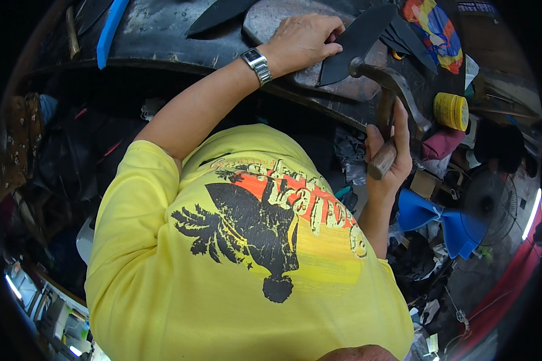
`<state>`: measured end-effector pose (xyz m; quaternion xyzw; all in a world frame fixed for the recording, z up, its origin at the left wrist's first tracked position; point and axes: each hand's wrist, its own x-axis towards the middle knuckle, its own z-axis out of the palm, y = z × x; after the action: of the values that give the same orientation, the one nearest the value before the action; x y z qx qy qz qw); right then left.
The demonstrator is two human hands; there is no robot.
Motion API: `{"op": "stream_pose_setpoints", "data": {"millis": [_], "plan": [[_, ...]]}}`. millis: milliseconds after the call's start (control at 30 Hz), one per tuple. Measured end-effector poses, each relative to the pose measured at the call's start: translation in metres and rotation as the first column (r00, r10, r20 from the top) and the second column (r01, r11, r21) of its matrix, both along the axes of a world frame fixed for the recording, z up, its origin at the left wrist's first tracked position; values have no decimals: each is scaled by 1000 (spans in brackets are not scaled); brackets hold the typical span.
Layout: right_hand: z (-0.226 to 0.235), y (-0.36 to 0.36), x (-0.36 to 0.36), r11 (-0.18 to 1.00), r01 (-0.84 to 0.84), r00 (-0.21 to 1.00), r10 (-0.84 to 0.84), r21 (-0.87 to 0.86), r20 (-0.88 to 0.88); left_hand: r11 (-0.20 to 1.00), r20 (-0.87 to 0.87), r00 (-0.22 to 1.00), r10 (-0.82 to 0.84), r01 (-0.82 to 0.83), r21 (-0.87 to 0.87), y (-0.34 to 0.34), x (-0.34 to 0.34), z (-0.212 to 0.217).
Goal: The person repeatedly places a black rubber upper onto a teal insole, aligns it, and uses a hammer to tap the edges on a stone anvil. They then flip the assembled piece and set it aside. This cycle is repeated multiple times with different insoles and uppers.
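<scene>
Left hand [304, 41] pressing dark leather piece [355, 42] flat, long axis running up-right; right hand [388, 153] wrapped around hammer [391, 90], head seemingly just beside leather's lower edge.

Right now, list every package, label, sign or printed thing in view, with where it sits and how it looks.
Yellow round tin: at the right end of the workbench, beyond the hammer held in the right hand; squat cylinder with dark print on its side.
Printed cloth: far right on the workbench, red, yellow and blue patches.
Shirt print: on the yellow shirt, black figure over orange and yellow.
</scene>
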<state>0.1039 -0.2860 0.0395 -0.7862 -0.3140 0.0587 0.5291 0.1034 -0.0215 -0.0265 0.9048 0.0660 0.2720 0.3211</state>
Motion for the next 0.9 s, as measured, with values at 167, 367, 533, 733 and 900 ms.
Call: {"op": "stream_pose_setpoints", "data": {"millis": [167,367,533,733,900], "plan": [[-13,15,-9,942,-87,996,82,-325,-26,1000,3,1000,-3,4,-7,-1,-1,0],[-2,-1,8,1000,-5,993,2,-21,-118,999,19,1000,-1,1,44,-1,0,0],[-15,11,14,993,26,1000,-24,-118,15,997,7,1000,7,-7,71,-2,0,0],[-4,15,36,990,-27,994,12,-137,-108,994,15,1000,11,-13,112,-2,-1,-1],[11,9,33,981,176,971,-160,77,-175,992,45,998,35,-41,123,-4,-2,-3]]}}
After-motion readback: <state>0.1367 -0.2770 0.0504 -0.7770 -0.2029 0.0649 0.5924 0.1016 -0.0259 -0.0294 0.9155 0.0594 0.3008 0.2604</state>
